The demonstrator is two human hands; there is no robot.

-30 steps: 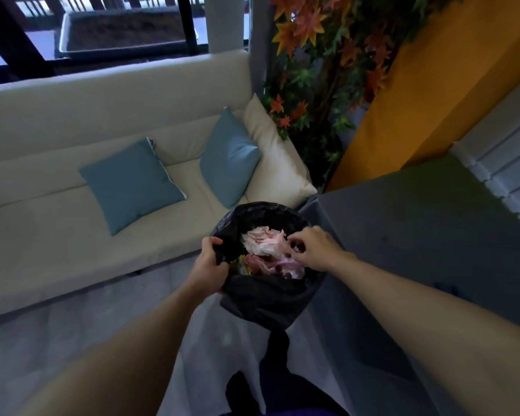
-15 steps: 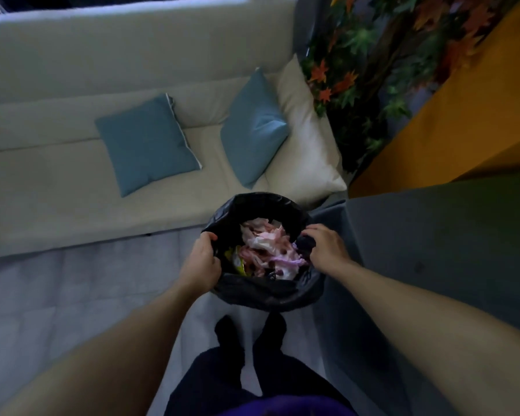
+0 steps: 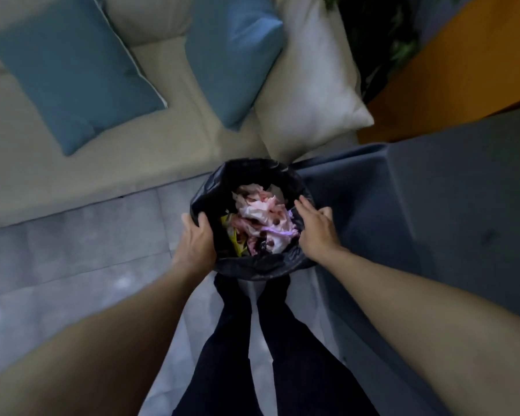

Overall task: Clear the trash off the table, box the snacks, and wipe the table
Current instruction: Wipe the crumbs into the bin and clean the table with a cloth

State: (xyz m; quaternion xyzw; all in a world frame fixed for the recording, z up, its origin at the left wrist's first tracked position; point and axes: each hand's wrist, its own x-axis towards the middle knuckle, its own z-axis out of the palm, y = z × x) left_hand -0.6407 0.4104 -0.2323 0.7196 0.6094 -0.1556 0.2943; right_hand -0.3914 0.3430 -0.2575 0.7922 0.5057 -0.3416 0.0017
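Observation:
A black trash bag (image 3: 219,187) lining a bin stands on the floor in front of my feet. Crumpled pink and white paper trash (image 3: 261,214) and a yellow wrapper fill it. My left hand (image 3: 197,244) grips the bag's left rim. On the right rim rests my right hand (image 3: 317,226), palm down and fingers spread, holding nothing. The table with its grey-blue cloth (image 3: 433,211) is right beside the bin.
A beige sofa (image 3: 72,181) with two blue cushions (image 3: 69,70) and a white cushion (image 3: 309,94) runs along the top. An orange wall panel (image 3: 463,64) and dark foliage stand at top right. Grey tiled floor (image 3: 57,259) lies to the left. My dark-trousered legs are below the bin.
My head has tilted further down, so the bin sits lower and nearer my feet. My right hand left the trash, reached the right rim and has spread flat there. My left hand kept its grip.

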